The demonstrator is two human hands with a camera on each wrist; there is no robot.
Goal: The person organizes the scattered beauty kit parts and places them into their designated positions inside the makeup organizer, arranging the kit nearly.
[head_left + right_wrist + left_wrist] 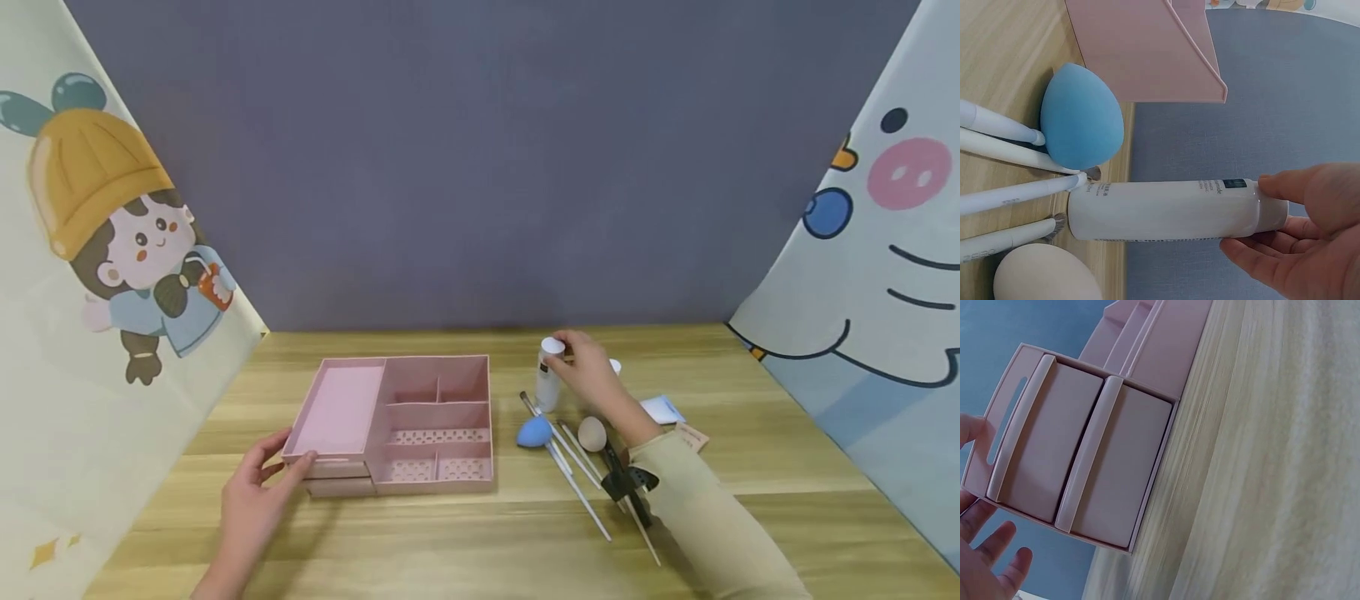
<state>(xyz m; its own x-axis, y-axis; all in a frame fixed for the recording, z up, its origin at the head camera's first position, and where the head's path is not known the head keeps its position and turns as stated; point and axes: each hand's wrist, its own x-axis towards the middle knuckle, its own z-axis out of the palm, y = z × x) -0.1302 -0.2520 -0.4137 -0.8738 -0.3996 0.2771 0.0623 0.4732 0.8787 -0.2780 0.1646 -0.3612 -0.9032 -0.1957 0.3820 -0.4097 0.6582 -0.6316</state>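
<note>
A pink organizer box [435, 421] with open compartments and two drawers [1113, 462] stands on the table. At its front left corner my left hand [258, 492] holds the edge, the thumb over the top rim and the other fingers along the side. Farther right, my right hand [592, 375] grips a white bottle [1166, 209] by its cap end, thumb on one side and fingers on the other. The bottle is upright behind a blue makeup sponge [534, 432] and several makeup brushes [1016, 194].
A beige makeup sponge [592, 434] lies among the brushes below my right forearm. Beyond that forearm are a blue-and-white packet [663, 409] and a small pinkish card [692, 437]. Another white top [616, 366] shows behind my right hand. A dark panel [487, 167] closes the back.
</note>
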